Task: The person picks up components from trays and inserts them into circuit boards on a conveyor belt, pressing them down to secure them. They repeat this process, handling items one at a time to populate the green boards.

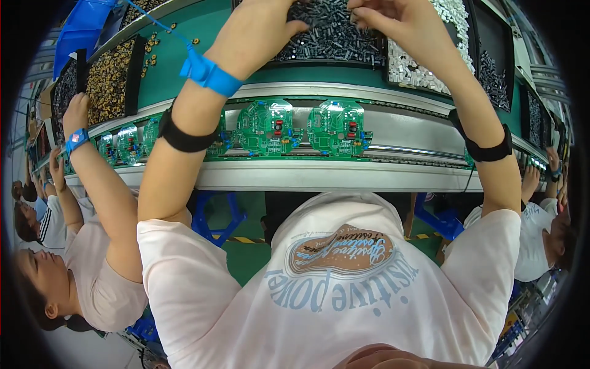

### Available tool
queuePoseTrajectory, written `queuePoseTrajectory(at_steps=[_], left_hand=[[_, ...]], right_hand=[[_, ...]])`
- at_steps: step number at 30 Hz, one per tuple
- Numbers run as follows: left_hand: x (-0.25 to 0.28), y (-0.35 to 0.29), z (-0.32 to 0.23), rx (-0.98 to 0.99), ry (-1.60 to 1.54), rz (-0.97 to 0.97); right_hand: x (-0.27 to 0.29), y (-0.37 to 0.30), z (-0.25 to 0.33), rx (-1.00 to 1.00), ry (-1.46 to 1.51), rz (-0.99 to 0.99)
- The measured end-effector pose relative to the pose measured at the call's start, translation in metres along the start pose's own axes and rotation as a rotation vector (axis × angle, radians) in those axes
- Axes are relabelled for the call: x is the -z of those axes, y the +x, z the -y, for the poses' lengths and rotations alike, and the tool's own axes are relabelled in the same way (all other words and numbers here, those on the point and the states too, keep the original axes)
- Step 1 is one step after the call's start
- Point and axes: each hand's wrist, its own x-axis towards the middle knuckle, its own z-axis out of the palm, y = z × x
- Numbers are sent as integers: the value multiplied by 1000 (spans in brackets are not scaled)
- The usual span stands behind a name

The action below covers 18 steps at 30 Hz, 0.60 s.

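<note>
From the head view, the green bench (pixel 169 67) is seen bending across the top, its near edge bordered by a pale conveyor (pixel 418 126). And here, far along the bench's middle, a black tray (pixel 329 63) is filled with dark parts (pixel 335 40): it's being reached over by both hands! The left hand (pixel 264 17) is cut off by the frame, thumb spread; whether anything is gripped can't be told. By the right hand (pixel 399 21), thumb and fingertips are brought close together over the tray's right corner; whether a part is pinched can't be made out.

White parts (pixel 424 71) are trayed to the right; at the bench's left end, yellow-brown parts (pixel 110 86) are trayed, with some strewn beside. Green boards (pixel 268 129) are carried in line on the conveyor. Below the near edge, blue stools (pixel 221 215) and striped floor tape (pixel 233 238) are glimpsed, and both flanks are filled by co-workers (pixel 110 277).

Now the writing: large blue lettering (pixel 344 292) is printed on the white shirt (pixel 203 289), around a brown oval; the boards' white marks are too small to be read.
</note>
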Motion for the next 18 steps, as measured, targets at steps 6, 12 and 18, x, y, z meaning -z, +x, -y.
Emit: queuePoseTrajectory(at_steps=[6,12,18], left_hand=[[-27,27,7,-75,-77,-7],[-28,25,0,-177,-4,-147],[-6,12,-12,-183,-103,-187]], right_hand=[[9,-33,12,-441,799,129],[1,-64,-3,-396,629,161],[-37,-88,4,-207,503,269]])
